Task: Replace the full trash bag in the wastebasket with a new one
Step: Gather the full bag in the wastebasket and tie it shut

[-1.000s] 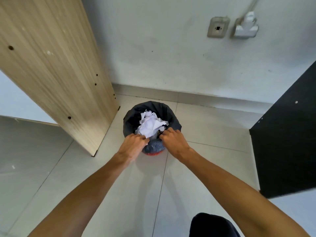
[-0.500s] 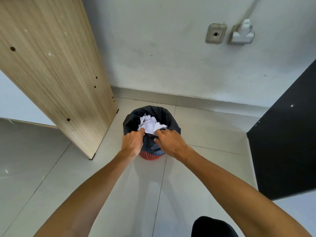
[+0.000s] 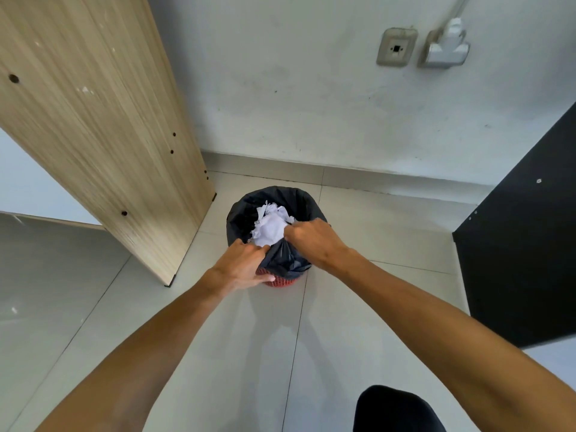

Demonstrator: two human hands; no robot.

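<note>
Black bag (image 3: pixel 249 210) lines the red basket (image 3: pixel 279 280) on the tiled floor (image 3: pixel 358 244), crumpled paper (image 3: pixel 269 226) heaped inside. Left hand (image 3: pixel 243 266) and right hand (image 3: pixel 311 240) both pinch the bag's near rim with curled fingers. No writing is readable anywhere.

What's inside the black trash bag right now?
Crumpled white paper shows at the top of the black trash bag. Anything deeper is hidden by the paper, the bag and both hands.
</note>
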